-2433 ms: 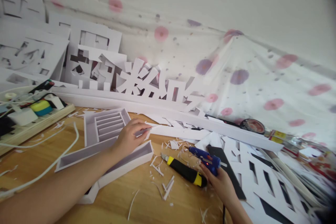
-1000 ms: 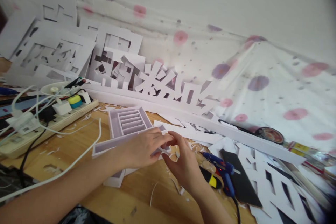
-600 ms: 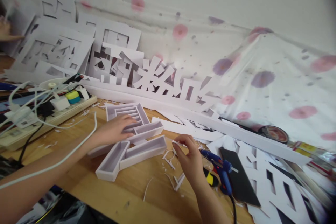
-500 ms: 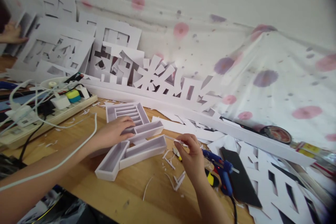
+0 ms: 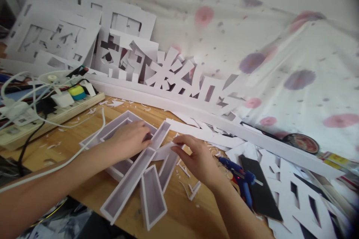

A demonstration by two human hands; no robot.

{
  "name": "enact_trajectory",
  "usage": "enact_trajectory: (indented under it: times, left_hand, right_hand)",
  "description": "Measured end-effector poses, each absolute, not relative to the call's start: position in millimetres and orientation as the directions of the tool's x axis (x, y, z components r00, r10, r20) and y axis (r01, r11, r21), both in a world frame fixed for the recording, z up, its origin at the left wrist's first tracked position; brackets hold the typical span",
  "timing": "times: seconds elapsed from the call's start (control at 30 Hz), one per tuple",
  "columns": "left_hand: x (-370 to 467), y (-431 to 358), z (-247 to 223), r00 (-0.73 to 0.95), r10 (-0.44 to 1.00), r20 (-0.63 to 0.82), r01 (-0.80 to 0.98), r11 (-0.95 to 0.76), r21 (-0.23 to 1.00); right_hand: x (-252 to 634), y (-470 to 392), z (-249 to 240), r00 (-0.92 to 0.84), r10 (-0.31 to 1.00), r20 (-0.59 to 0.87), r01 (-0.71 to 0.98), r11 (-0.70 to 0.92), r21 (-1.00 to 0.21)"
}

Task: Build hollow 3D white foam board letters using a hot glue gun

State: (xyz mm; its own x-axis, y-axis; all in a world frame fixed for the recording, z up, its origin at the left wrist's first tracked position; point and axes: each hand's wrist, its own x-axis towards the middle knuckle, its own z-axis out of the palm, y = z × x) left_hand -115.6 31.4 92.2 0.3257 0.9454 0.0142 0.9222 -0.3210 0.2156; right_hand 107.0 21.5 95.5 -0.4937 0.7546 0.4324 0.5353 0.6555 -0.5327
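Observation:
A white hollow structure of thin-walled channels (image 5: 127,186) lies on the wooden table, its open side facing up. My left hand (image 5: 131,138) is closed on its upper part, fingers curled over a wall near the middle. At the structure's right side, my right hand (image 5: 193,155) pinches the end of a small white strip (image 5: 164,152) between thumb and fingers. That strip lies against the channel walls.
A blue glue gun (image 5: 238,173) and a black slab (image 5: 260,186) lie to the right, beside cut white sheets (image 5: 301,194). Far left stands a power strip (image 5: 50,119) with cables. White cut-out panels (image 5: 129,56) lean along the back. Scraps litter the wooden table (image 5: 196,216).
The white structure has been turned, its channels now pointing toward the near edge. My right hand has moved left to its wall. A person's hand at the far left is out of view.

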Motion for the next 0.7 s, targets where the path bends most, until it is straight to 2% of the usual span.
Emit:
enact_trajectory:
  times: [0.13, 0.23, 0.4, 0.7]
  left_hand:
    - [-111.6, 50.1, 84.2, 0.459, 0.860, 0.221, 0.789, -0.509, 0.344]
    - [-103.2, 69.4, 77.0, 0.576, 0.767, 0.284, 0.657, -0.641, 0.398]
    - [-83.9, 94.3, 65.9, 0.704, 0.665, 0.250, 0.533, -0.728, 0.432]
    - [-80.6, 96.9, 48.3, 0.698, 0.696, 0.169, 0.537, -0.664, 0.521]
  right_hand:
    - [99.2, 29.1, 104.4, -0.608, 0.705, 0.364, 0.551, 0.705, -0.447]
    - [98.0, 33.7, 106.7, -0.647, 0.682, 0.339, 0.541, 0.725, -0.426]
    - [96.7, 38.6, 107.0, -0.700, 0.646, 0.304, 0.545, 0.758, -0.358]
    - [92.7, 40.9, 109.9, -0.758, 0.589, 0.279, 0.512, 0.803, -0.304]
